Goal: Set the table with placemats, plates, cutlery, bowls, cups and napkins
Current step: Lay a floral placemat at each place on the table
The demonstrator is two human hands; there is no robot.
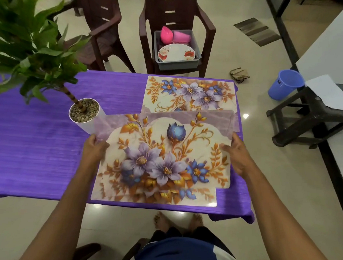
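Both hands hold a floral placemat [165, 149] just above the purple tablecloth [35, 141], at the table's near right end. The left hand [94, 147] pinches its left edge at nine o'clock, thumb on top; the right hand [238, 156] clasps its right edge at three o'clock, fingers curled over it. The mat's long axis runs left to right, square to the person, and neither hand is nearer.

At least one more mat [154, 195] peeks out beneath the held one at six o'clock; whether there are more in that stack I cannot tell. A further placemat [189, 94] lies flat at twelve o'clock, partly overlapped. So three mats are countable.

Beyond, a grey tub [195, 51] on a chair [178, 9] carries floral plates [176, 52] and two pink bowls [172, 36]. One potted plant [83, 110] stands at ten o'clock.
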